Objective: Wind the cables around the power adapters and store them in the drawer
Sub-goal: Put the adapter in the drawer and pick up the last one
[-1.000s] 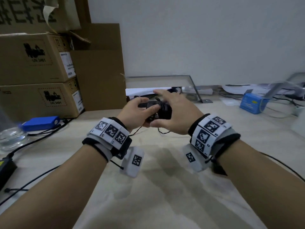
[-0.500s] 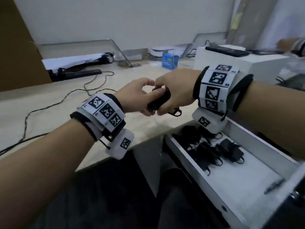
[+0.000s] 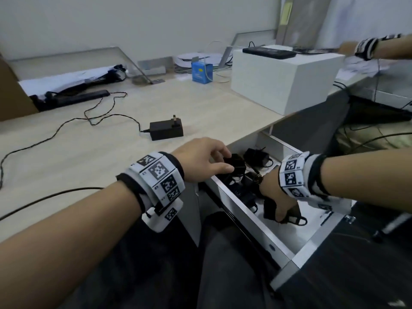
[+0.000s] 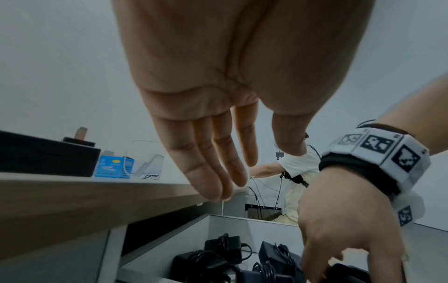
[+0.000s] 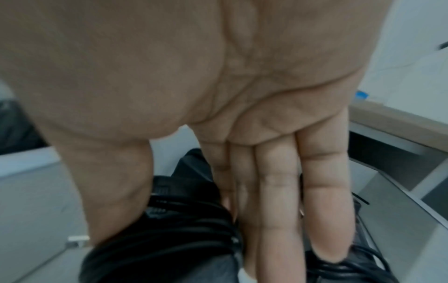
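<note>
Pale wood desk [image 3: 111,152] up top, white drawer [image 3: 252,221] pulled out below its edge. Right hand [image 3: 278,197] reaches down inside, thumb and fingers clamped on a wound adapter [image 5: 174,239], cable coils crossing its width; its long axis is hard to judge. Left hand [image 3: 200,159] hovers over the drawer's near corner, fingers straight and loose, gripping nothing. Unwound adapter [image 3: 166,130] lies lengthwise across the desk, prongs up.

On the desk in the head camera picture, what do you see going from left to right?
Black power strip → black power adapter with its loose cable → blue box → big white box.
</note>
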